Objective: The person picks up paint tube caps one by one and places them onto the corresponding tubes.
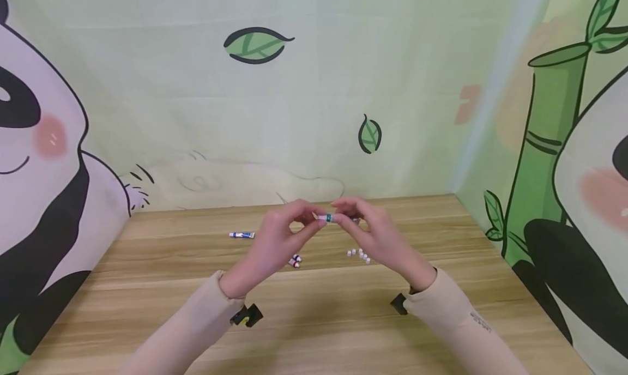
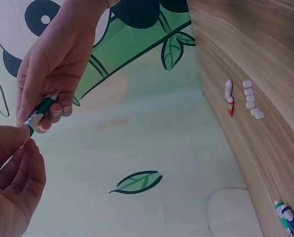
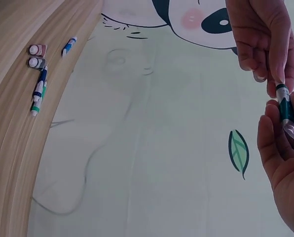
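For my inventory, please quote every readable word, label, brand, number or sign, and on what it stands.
None readable.
Green-and-silver metal tube: any print too small.
Blue-and-white tube: likewise.
Beige fabric right sleeve: dark mark, blurred.
Pale red wall mark: blurred.

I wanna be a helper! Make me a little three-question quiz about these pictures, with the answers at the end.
1. Pick one: what colour is the body of the tube being held?
A) red
B) dark green
C) yellow

2. True or false: small white pieces lie on the table.

3. Name it: what holds the tube's flat silver end?

Key:
1. B
2. True
3. The right hand
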`<state>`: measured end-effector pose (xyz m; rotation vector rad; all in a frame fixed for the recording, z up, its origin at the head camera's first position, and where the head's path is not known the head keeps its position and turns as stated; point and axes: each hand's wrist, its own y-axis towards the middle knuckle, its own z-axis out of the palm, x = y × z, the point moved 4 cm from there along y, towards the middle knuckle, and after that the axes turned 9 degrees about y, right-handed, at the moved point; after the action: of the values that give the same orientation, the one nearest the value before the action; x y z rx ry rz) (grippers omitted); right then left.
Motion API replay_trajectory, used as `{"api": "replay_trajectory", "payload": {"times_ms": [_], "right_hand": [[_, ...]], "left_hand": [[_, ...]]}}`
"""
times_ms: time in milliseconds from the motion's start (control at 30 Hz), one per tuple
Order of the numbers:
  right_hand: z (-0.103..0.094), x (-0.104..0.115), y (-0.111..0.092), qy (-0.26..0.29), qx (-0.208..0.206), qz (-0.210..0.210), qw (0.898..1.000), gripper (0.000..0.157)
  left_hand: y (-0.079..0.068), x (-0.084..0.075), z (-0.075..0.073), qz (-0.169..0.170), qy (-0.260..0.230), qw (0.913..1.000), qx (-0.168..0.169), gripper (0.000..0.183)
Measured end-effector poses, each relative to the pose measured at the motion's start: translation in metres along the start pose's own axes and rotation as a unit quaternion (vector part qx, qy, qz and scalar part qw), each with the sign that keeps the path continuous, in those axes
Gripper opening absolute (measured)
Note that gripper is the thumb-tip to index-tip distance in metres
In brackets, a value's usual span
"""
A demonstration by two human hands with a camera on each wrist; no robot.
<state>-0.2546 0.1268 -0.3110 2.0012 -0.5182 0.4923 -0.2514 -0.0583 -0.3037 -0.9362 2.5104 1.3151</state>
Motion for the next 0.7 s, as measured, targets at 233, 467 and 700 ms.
{"api": "replay_trajectory", "payload": {"times_ms": [233, 467, 700], "right_hand": [[-0.0005, -0.0005, -0.0006, 0.006, -0.012, -0.009, 1.000, 0.027], [0.0020, 0.0012, -0.0038, -0.014, 0.000, -0.055, 0.998, 0.023], [0.0048, 0.0056, -0.0025, -0.029, 0.009, -0.085, 0.996, 0.034]], "left_hand": [[-0.0012, 0.0056, -0.0044, -0.058, -0.014, 0.9977, 0.031, 0.025], [-0.0050, 0.0094, -0.0043, -0.105, -0.015, 0.9908, 0.083, 0.019], [-0.0071, 0.0081, -0.0019, -0.097, -0.014, 0.9921, 0.079, 0.014]]}}
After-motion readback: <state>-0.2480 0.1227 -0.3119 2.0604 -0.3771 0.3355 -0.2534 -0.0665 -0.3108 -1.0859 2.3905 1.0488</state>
